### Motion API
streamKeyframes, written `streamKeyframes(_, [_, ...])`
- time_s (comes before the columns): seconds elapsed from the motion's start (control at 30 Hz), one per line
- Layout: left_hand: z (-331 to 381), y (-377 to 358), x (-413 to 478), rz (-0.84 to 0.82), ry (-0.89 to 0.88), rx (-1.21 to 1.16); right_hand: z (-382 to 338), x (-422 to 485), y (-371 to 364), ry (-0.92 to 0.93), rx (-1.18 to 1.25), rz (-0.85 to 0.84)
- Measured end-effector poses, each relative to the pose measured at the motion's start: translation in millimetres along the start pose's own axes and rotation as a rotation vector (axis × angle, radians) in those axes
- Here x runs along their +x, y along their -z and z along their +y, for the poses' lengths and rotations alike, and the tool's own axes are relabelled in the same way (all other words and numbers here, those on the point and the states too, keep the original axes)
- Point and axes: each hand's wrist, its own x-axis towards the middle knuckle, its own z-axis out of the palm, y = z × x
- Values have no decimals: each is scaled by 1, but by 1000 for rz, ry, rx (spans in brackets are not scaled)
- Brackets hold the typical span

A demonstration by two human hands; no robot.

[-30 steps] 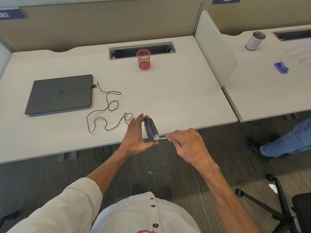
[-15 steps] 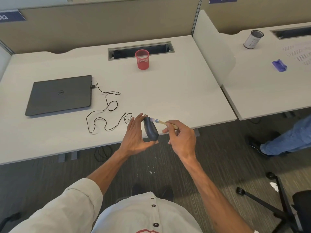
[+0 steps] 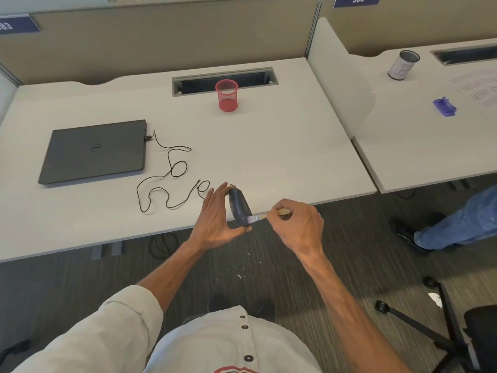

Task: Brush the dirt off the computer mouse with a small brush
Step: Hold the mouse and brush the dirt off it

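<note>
My left hand [image 3: 215, 219] holds a dark computer mouse [image 3: 238, 205] on its edge over the desk's front edge, fingers at its far end and thumb at the near end. Its thin black cable [image 3: 172, 173] loops across the desk to the laptop. My right hand [image 3: 298, 224] pinches a small wooden-handled brush [image 3: 259, 217]. The brush's pale bristles touch the near end of the mouse, just above my left thumb.
A closed dark laptop [image 3: 94, 150] lies at the desk's left. A red mesh pen cup [image 3: 226, 95] stands near the cable slot at the back. White specks dot the carpet [image 3: 239, 275] below the hands. A person's leg [image 3: 457, 227] and a chair base [image 3: 430, 332] are at the right.
The brush swept from the mouse's near end up to its far end and has come back down to the near end. My left hand kept the mouse almost still.
</note>
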Motion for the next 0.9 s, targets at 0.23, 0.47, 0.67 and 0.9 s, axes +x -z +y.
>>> streamKeyframes(0.23, [2, 1, 1, -5, 6, 17, -18, 8, -13, 19, 103, 0])
streamKeyframes(0.47, [0, 1, 2, 39, 26, -14, 4, -2, -2, 84, -74, -61])
streamKeyframes(0.67, [-1, 1, 3, 11, 21, -46, 9, -6, -2, -9, 146, -16])
streamKeyframes(0.9, [2, 2, 6, 35, 103, -169, 28, -14, -15, -428, 581, -132])
